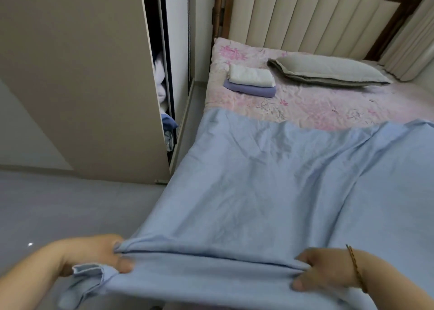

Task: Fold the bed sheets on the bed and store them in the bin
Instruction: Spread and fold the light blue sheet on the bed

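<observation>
With left hand (94, 254), pinches the bunched near-left corner of the light blue sheet (281, 180); with right hand (326, 272), grips the same near edge further right, fingers curled round it. Holds that edge, seemingly doubled, just off the foot of the bed (305, 107), with the rest of the cloth spread creased over the floral cover (340, 112). Looks early in this fold, with several more halvings needed. Counts two pieces already folded and stacked near the headboard (305, 16), white sheet (251, 74) on purple sheet (251, 90), just beside the pillow (328, 71). Shows no bin anywhere, so storing not yet begun. Leaves the contents of the wardrobe (82, 74) gap hard to make out; cuts off the blue sheet's right side at the frame edge.
</observation>
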`<state>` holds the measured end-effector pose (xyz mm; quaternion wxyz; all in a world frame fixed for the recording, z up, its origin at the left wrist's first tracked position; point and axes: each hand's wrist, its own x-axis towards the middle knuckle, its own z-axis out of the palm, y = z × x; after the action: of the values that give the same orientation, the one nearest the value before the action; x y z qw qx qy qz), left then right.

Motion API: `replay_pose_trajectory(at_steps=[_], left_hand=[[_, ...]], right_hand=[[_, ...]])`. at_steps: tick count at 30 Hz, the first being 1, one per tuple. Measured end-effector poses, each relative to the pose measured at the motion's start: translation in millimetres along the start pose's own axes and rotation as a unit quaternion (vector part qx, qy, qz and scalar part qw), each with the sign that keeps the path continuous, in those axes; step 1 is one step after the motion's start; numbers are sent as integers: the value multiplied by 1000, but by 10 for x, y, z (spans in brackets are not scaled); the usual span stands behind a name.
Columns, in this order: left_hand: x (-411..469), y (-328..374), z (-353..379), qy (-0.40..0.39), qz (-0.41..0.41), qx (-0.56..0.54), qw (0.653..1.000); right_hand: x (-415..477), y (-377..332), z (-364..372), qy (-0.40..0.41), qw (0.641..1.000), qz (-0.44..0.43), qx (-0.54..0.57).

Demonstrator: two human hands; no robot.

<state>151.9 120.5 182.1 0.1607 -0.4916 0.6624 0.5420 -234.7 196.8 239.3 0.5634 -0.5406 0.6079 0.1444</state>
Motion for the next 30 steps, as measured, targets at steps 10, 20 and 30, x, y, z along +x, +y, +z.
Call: replay_pose_trajectory(at_steps=[10,20,30], left_hand=[[542,126,-384,235,-18,-102,967],[1446,35,-1184,260,18,-265,928],[3271,200,-2849,294,51,-215,930]], right_hand=[[782,196,-650,223,971,-81,31],[1572,87,-1335,270,932,-36,240],[2749,-576,-2979,430,883,40,183]])
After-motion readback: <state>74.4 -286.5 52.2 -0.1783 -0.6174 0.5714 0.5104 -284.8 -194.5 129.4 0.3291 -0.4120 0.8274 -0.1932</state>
